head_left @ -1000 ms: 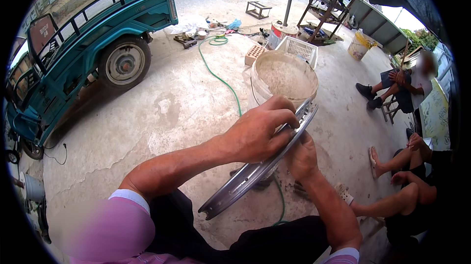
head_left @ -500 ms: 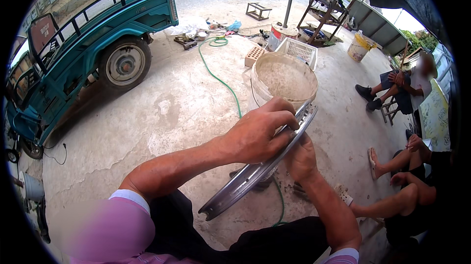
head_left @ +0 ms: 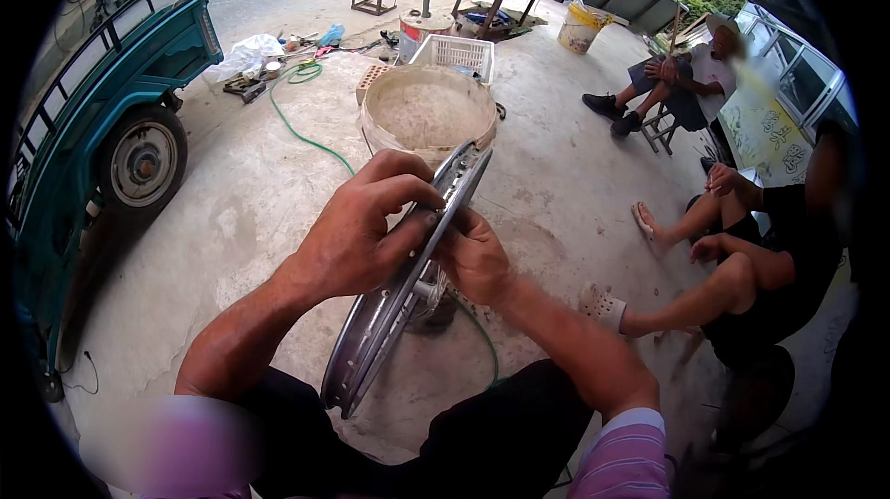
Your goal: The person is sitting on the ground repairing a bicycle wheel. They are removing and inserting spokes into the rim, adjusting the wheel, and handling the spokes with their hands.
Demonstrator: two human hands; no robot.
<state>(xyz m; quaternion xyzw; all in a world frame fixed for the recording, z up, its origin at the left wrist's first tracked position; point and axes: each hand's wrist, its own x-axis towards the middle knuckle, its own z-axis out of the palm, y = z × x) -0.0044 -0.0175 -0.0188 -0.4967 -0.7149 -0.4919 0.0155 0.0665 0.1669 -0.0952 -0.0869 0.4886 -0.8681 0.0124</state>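
Note:
A silvery metal wheel rim (head_left: 357, 346) stands tilted on edge over my lap, its channel with a row of holes turned toward me. My left hand (head_left: 362, 230) is closed on the rim's upper part, thumb and fingers pressed at the channel. On the far side, my right hand (head_left: 477, 260) is closed against the rim; its fingertips are partly hidden behind it. Below the right hand, a hub (head_left: 426, 289) with thin spokes shows inside the rim. Just beyond the wheel stands a large dirty white bucket (head_left: 371, 133), close to the rim's upper end.
A green hose (head_left: 315, 140) crosses the concrete floor. A white crate (head_left: 477, 56) and a perforated brick (head_left: 369, 82) stand behind the bucket. At left is a teal cargo tricycle (head_left: 83, 128). Two people sit at right, one's clog (head_left: 603, 306) near my right forearm.
My view has swung to the right, shifting the surroundings left. The rim stands more upright, and its hub now shows. Both hands remain on the rim.

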